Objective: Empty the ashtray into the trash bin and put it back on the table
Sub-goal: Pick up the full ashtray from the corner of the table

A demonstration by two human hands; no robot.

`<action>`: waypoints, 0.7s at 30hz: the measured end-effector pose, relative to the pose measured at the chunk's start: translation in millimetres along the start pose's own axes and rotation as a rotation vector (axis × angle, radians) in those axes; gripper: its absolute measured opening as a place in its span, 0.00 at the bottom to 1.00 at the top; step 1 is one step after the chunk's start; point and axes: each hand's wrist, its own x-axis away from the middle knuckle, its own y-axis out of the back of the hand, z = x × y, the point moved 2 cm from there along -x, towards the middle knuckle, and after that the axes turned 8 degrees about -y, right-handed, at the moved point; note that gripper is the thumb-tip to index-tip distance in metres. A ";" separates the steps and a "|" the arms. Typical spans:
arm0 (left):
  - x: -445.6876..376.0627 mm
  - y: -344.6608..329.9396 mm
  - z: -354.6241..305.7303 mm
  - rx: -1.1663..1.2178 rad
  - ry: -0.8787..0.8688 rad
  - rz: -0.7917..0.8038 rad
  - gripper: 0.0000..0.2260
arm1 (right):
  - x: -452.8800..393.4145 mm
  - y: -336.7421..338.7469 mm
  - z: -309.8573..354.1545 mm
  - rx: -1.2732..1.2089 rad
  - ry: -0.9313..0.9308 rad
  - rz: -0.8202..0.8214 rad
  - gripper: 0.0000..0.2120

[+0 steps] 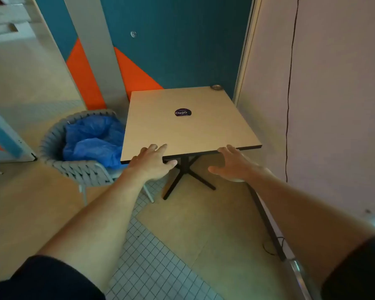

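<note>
A small round metal ashtray (216, 87) sits at the far right corner of a square beige table (204, 131). My left hand (153, 160) hovers at the table's near left edge, fingers spread, holding nothing. My right hand (233, 163) is stretched out at the near right edge, also open and empty. Both hands are far from the ashtray. To the left of the table, a blue plastic bag (93, 139) lies in a grey woven chair (74, 167); I cannot tell whether it serves as the trash bin.
A round dark sticker (183, 112) marks the table's middle. The table stands on a black cross-shaped base (186, 176). A teal and orange wall is behind it, and a pale wall with a hanging black cable (289, 105) is at the right. The floor is tiled.
</note>
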 end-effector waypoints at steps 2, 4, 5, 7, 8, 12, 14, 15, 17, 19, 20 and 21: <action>-4.2 3.6 1.5 -0.017 -0.014 0.005 0.35 | -0.2 3.6 2.8 -0.010 -0.015 -0.017 0.42; -11.5 4.2 4.8 -0.034 -0.022 0.018 0.35 | -3.0 6.3 2.9 -0.015 -0.035 -0.028 0.41; -15.8 3.7 5.0 -0.037 -0.028 0.020 0.35 | -6.0 7.4 2.3 -0.014 -0.040 -0.034 0.41; -26.5 3.3 4.2 -0.049 -0.042 0.017 0.35 | -14.3 10.6 1.2 -0.009 -0.047 -0.049 0.40; -33.9 4.3 3.1 -0.061 -0.052 0.014 0.35 | -21.2 12.6 -0.6 -0.007 -0.051 -0.052 0.40; -71.8 8.2 -0.3 -0.067 -0.066 0.016 0.35 | -55.6 21.5 -9.2 -0.002 -0.064 -0.057 0.40; -95.5 10.2 -1.4 -0.075 -0.062 0.015 0.34 | -78.9 27.2 -14.5 0.007 -0.055 -0.066 0.40; -109.2 11.8 -2.1 -0.081 -0.059 0.016 0.34 | -92.9 30.9 -17.6 0.013 -0.049 -0.073 0.40; -139.2 15.1 -3.9 -0.087 -0.046 0.023 0.35 | -123.0 38.8 -25.8 0.031 -0.043 -0.081 0.40; -169.3 17.8 -6.8 -0.079 -0.038 0.032 0.34 | -153.1 47.3 -34.6 0.041 -0.046 -0.079 0.40; -186.1 18.8 -8.5 -0.077 -0.034 0.039 0.34 | -169.7 52.3 -39.8 0.039 -0.051 -0.070 0.40; -200.0 19.5 -9.9 -0.074 -0.032 0.045 0.34 | -183.7 55.9 -44.2 0.038 -0.054 -0.059 0.41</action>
